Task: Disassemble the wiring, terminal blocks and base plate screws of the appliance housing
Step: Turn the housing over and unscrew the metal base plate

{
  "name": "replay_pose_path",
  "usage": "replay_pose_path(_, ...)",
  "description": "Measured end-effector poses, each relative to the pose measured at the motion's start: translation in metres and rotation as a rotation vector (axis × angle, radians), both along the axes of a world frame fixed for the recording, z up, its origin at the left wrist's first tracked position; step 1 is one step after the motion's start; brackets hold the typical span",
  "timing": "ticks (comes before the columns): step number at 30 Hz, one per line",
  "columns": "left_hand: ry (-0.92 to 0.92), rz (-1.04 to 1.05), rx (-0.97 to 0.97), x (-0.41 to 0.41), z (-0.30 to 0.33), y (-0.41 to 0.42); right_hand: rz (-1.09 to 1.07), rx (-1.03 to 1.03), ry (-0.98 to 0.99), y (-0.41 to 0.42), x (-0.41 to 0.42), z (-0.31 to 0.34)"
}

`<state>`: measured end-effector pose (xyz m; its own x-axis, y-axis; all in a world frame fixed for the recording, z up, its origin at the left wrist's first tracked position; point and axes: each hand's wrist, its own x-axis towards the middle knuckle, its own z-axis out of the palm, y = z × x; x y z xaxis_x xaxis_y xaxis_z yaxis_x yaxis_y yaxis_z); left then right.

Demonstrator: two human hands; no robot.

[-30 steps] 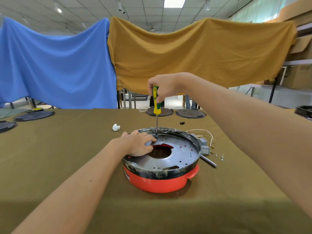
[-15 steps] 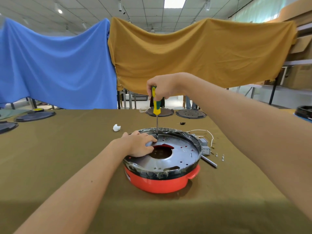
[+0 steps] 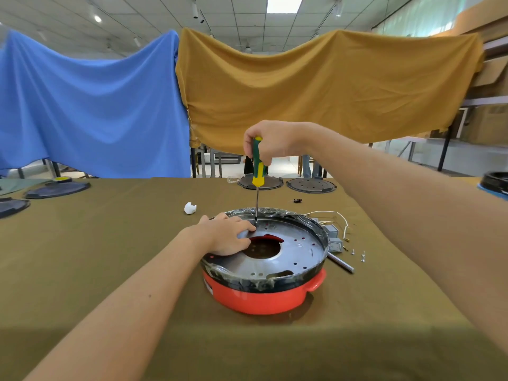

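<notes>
An upturned red appliance housing (image 3: 261, 298) sits mid-table with a round metal base plate (image 3: 297, 251) on top, ringed by black rim and plastic film. My right hand (image 3: 268, 141) grips a green-and-yellow screwdriver (image 3: 257, 163) held upright, its tip set on the far edge of the plate. My left hand (image 3: 228, 237) rests flat on the left of the plate, fingers spread beside the central hole. Removed white wires (image 3: 330, 215) and grey terminal blocks (image 3: 334, 235) lie just right of the housing, with loose screws (image 3: 357, 254).
A metal rod (image 3: 341, 263) lies against the housing's right side. A white scrap (image 3: 189, 208) and a small black part (image 3: 297, 200) sit beyond it. Dark round lids (image 3: 310, 185) lie at the far edge and at the left (image 3: 56, 189). Blue and mustard cloths hang behind.
My right hand has shifted its hold slightly on the screwdriver handle, which stays upright on the same spot. My left hand stays on the plate.
</notes>
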<state>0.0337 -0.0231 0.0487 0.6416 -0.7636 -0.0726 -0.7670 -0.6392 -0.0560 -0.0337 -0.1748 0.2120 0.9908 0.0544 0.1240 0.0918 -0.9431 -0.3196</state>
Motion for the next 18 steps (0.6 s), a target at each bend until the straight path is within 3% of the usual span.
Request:
replay_pose_path(2,-0.005,0.000,0.005,0.000,0.000,0.000,-0.041,-0.048,-0.022,0.000,-0.001,-0.003)
replay_pose_path(6,-0.008,0.003,0.013,-0.001,0.001,0.000,-0.326,-0.458,-0.103,0.005,0.003,-0.008)
replay_pose_path(8,-0.008,0.006,0.015,-0.001,0.001,0.000,-0.336,-0.555,-0.164,0.005,0.008,-0.009)
replay_pose_path(13,-0.006,0.007,0.015,-0.002,0.001,0.000,-0.016,-0.127,-0.007,0.009,0.002,0.000)
replay_pose_path(18,-0.004,0.002,-0.004,-0.003,0.001,0.001,-0.101,-0.267,-0.034,0.013,0.001,-0.006)
